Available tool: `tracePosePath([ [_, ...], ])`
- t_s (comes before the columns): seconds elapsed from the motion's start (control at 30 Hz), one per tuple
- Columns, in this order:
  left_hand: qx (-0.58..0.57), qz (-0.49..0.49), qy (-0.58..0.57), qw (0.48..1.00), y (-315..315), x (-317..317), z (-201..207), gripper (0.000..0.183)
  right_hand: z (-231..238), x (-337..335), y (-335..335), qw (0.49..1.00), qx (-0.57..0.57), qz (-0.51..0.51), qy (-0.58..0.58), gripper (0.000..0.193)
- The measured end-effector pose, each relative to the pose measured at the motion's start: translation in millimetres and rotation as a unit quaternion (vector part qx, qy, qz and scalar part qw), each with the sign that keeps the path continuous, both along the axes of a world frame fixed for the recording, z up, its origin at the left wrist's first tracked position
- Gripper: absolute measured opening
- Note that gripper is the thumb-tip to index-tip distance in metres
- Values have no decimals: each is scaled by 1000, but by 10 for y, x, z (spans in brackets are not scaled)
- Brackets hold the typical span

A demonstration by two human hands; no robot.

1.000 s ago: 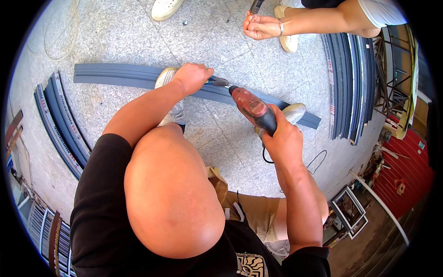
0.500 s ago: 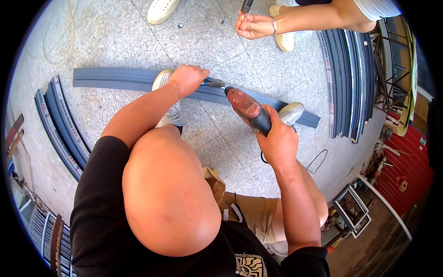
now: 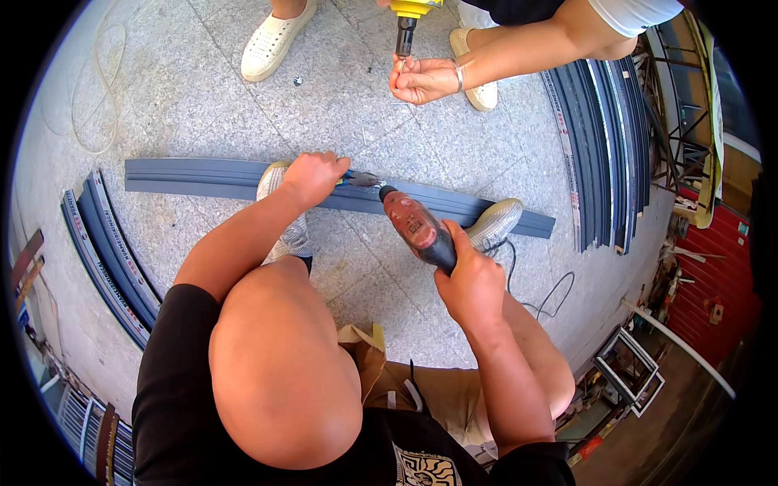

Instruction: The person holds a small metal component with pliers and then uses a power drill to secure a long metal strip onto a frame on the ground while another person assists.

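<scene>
A long grey ridged profile [image 3: 186, 177] lies across the floor in front of me, with my left shoe [image 3: 284, 240] and right shoe [image 3: 497, 223] against or on it. My left hand [image 3: 314, 179] is closed around blue-handled pliers [image 3: 361, 179], whose jaws reach over the profile. In my right hand [image 3: 478, 279] is a red and black power drill [image 3: 413, 223], tilted so its nose meets the pliers' tips. Whatever sits between the jaws and the drill is too small to make out. A dark cord [image 3: 512, 267] runs on the floor beside my right shoe.
Opposite me, a co-worker's hand [image 3: 425, 80] pinches a small piece at the nose of a yellow and black power tool [image 3: 406, 34]. Stacks of grey profiles lie at the left [image 3: 113, 251] and right [image 3: 596, 154]. A metal frame [image 3: 628, 368] stands lower right.
The whole scene sits lower in the picture, and the co-worker's yellow tool has come into view. My hands keep the pliers and drill together; more of the cord shows.
</scene>
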State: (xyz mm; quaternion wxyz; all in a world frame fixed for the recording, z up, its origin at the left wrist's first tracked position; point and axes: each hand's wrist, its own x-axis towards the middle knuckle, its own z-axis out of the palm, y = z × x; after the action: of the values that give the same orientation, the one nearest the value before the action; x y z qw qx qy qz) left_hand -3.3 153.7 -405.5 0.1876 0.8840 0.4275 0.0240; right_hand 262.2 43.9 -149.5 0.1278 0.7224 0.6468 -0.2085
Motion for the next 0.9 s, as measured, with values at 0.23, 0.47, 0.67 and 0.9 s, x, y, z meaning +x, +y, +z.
tracePosePath([
  [0.23,3,4,-11,1000,-4,-16,-77,10,26,-23,90,1000,-16,3,-3,77],
  [0.47,-26,11,-10,1000,20,-11,20,12,43,-50,170,1000,-20,10,-15,74],
  [0.67,-53,16,-23,998,33,-5,75,12,5,-47,175,1000,-14,4,-25,71],
  [0.9,-56,18,-27,998,19,-25,16,10,3,-66,158,1000,-3,17,-25,73],
])
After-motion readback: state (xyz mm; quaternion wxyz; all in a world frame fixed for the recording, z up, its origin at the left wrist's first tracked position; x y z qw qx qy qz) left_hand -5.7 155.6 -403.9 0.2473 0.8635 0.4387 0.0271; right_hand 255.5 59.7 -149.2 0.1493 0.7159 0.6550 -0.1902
